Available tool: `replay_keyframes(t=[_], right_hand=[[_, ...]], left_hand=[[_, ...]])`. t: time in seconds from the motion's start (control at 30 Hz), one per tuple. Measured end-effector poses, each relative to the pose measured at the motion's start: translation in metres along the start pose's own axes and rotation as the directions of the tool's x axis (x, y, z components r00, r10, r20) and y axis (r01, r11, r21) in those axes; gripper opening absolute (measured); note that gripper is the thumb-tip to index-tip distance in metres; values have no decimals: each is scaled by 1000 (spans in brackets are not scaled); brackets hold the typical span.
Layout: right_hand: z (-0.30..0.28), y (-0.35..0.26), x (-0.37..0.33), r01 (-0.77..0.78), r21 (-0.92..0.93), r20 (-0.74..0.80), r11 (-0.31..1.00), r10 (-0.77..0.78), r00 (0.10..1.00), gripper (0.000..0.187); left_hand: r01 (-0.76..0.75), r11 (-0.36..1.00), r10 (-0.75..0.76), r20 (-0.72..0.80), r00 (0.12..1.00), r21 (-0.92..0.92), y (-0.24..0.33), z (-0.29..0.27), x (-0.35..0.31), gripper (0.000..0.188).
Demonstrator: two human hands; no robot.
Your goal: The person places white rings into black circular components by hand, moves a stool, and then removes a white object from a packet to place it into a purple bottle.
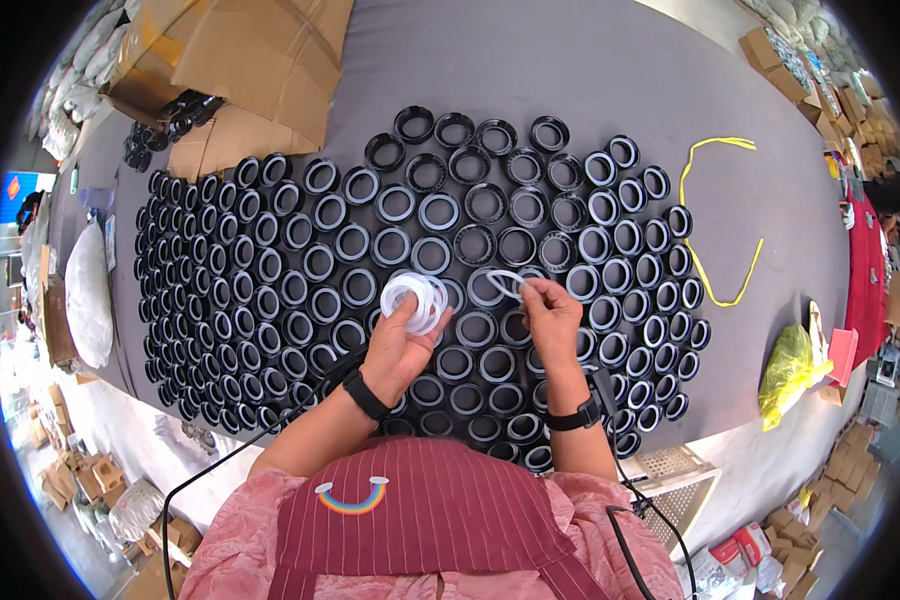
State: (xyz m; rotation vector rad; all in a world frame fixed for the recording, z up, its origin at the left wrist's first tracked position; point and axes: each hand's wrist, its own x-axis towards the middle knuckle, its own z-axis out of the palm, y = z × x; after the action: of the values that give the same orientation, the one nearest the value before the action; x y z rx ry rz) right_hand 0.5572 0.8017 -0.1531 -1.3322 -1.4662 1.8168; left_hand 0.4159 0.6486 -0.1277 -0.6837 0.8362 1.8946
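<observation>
A loose stack of thin white rings [432,300] rests in my left hand [394,348], gripped between thumb and fingers. My right hand [554,322] pinches a thin white ring [501,277] by its near side, just above the black rings; whether it is one ring or two I cannot tell. Beneath both hands spread many round black rings [414,139], laid out in close rows on the grey-covered table. Those at the far middle look all black inside, while many others, such as the pale-rimmed ring [423,211], show a light band inside the black wall.
An open cardboard box [260,70] stands at the far left, with more black rings [185,112] by its flap. A yellow strap [692,240] curls on the grey tabletop [570,60] at right. Near the right edge sits a yellow plastic bag [785,375]. Cables run beside both forearms.
</observation>
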Motion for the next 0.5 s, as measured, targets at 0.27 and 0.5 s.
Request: replay_keyframes(t=[0.27, 0.5], right_hand=[[1, 8, 40, 92, -15, -108, 996, -93, 990, 12], [-17, 23, 50, 182, 114, -254, 977, -148, 956, 11]], left_hand=[[58, 997, -60, -41, 997, -44, -7, -8, -1, 26], [26, 1000, -26, -34, 999, 11, -3, -5, -6, 28]])
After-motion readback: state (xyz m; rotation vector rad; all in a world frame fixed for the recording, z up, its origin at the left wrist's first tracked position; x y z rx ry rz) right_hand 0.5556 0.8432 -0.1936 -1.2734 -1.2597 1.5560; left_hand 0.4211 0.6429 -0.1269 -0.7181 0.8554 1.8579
